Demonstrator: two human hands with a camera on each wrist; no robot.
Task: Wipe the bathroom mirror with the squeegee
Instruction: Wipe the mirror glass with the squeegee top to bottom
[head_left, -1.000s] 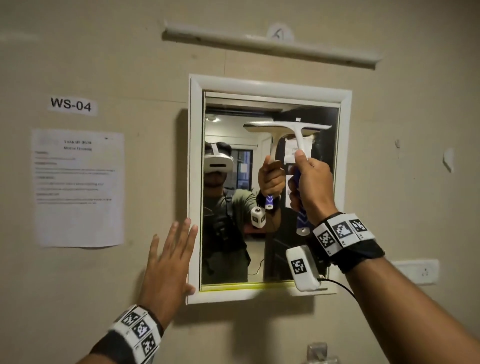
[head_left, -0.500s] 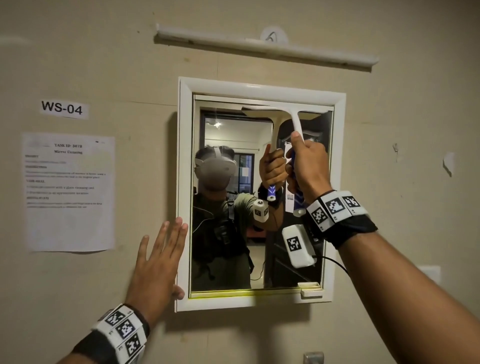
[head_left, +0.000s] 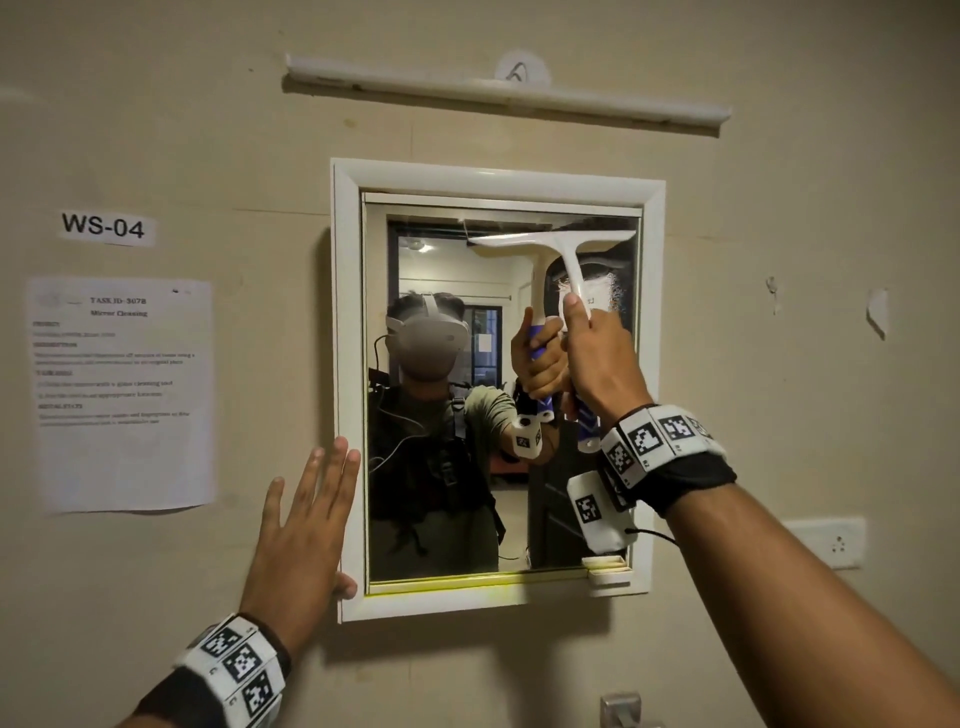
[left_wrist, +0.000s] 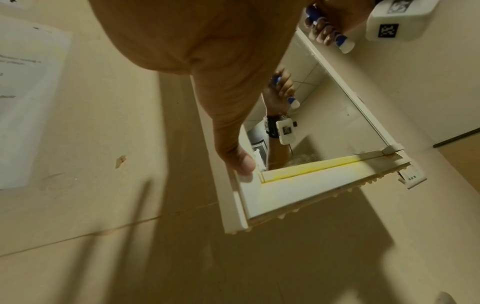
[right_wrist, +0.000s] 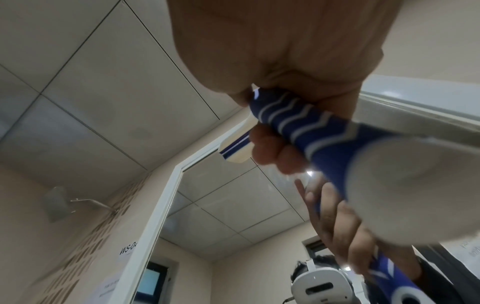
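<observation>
Right grip (head_left: 597, 358) wraps the squeegee (head_left: 558, 249) handle, blade crosswise against the mirror (head_left: 447, 519) near its top right, so I'd pull straight down. My left hand (head_left: 301, 540) lies flat, fingers straight, on the frame's left edge.

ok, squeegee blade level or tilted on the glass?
Nearly level: the squeegee blade runs horizontally near the mirror top, handle pointing down in the right hand.

Notice sheet (head_left: 124, 395) small print blurred beside the mirror (head_left: 441, 467), squeegee (head_left: 563, 260) handle middle hidden inside right hand (head_left: 597, 364)
</observation>
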